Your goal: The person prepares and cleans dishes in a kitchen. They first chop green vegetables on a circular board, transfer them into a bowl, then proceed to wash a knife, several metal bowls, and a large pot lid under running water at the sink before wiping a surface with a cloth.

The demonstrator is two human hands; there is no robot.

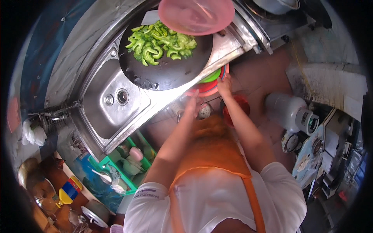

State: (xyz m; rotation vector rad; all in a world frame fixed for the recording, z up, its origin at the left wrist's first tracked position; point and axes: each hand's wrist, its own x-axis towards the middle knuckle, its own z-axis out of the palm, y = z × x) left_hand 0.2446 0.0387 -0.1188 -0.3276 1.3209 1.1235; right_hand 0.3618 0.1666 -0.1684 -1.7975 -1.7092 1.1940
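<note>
Below the counter's front edge, my right hand (pixel 224 84) grips the rim of a stack of round plastic basins (pixel 209 87) in red, orange and green, partly hidden under the counter. My left hand (pixel 194 104) is blurred at the near side of the stack; its grip cannot be made out. Sliced green gourd (pixel 160 43) lies spread on a round dark board (pixel 166 75) on the steel counter. A cleaver's wide blade (pixel 150 17) rests at the board's far edge, partly under a pink plastic bowl (pixel 198 17).
A steel sink (pixel 107 78) is left of the board. A gas cylinder (pixel 287 112) stands at right, and a red container (pixel 240 107) is on the floor by my right forearm. A green rack (pixel 131 163) with dishes sits lower left. A pot (pixel 275 5) stands at the top right.
</note>
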